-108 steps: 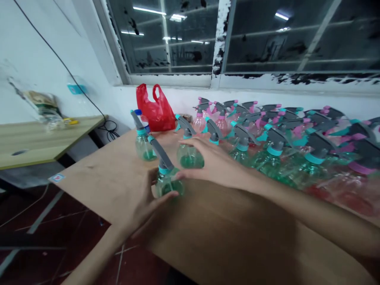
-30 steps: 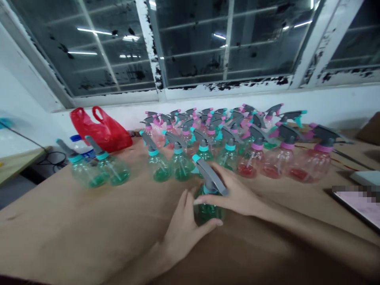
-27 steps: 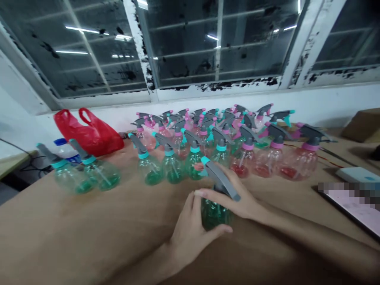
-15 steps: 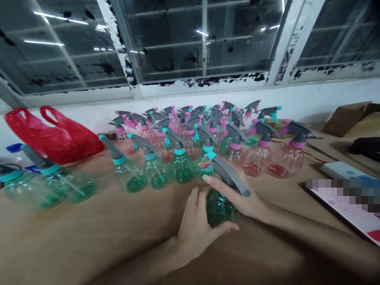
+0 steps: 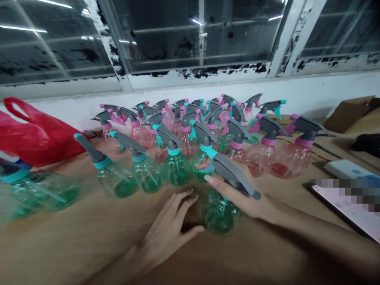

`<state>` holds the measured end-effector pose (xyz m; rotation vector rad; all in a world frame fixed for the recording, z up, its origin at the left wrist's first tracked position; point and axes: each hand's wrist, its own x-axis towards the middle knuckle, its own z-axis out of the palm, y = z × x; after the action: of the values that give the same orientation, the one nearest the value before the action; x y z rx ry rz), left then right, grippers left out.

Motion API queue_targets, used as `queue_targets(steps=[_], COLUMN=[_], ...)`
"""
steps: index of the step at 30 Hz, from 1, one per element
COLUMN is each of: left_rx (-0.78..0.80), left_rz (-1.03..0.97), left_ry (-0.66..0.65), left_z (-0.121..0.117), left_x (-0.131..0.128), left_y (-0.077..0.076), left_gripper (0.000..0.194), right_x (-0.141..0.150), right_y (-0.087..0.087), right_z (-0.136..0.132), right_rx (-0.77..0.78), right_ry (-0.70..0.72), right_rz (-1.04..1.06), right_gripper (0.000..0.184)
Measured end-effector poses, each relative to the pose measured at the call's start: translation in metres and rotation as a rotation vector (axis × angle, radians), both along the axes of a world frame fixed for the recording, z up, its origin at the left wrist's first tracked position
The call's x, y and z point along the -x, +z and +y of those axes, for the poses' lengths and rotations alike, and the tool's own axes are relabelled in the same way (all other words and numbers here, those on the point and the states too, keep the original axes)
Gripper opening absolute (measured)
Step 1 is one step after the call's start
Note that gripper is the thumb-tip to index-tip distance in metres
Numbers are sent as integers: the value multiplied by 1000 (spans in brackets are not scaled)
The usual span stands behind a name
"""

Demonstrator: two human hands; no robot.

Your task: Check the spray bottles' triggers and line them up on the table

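Observation:
My right hand (image 5: 237,194) is closed round the neck and trigger of a spray bottle (image 5: 221,217) with a green body and a grey and turquoise head. Its nozzle points up and left, away from me. To the left of that bottle, my left hand (image 5: 170,225) is held with fingers spread, apart from it and holding nothing. Just behind the hands stands a row of green spray bottles, among them one (image 5: 177,168) with a turquoise collar and another (image 5: 147,174) beside it. Pink spray bottles (image 5: 289,164) continue the row on the right.
More pink and turquoise spray bottles crowd towards the wall. At left lie a red plastic bag (image 5: 44,136) and more green bottles (image 5: 62,192). On the right are a phone-like screen (image 5: 341,206), a white box (image 5: 350,170), a cardboard box (image 5: 350,114) and a black object (image 5: 369,144).
My left hand has come off the green spray bottle and moved left, its fingers spreading. My right hand still grips the bottle. The camera view has shifted slightly.

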<state>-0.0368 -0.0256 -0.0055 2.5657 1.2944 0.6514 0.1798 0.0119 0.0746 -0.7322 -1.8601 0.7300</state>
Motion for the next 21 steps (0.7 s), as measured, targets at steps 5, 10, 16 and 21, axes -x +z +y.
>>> queue_targets(steps=[5, 10, 16, 21], left_rx=[-41, -34, -22, -23], left_rz=[113, 143, 146, 115], left_ry=[-9, -1, 5, 14], left_z=[-1, -1, -1, -3], left_x=[-3, -3, -3, -2], left_y=[-1, -2, -3, -4], left_gripper=[52, 51, 52, 51], right_x=[0, -1, -1, -2], right_y=[1, -2, -7, -5], right_z=[-2, -1, -1, -2], right_rx=[-35, -14, 20, 34], right_ry=[15, 12, 30, 16], right_rz=[-101, -91, -76, -106], right_gripper=[11, 15, 19, 20])
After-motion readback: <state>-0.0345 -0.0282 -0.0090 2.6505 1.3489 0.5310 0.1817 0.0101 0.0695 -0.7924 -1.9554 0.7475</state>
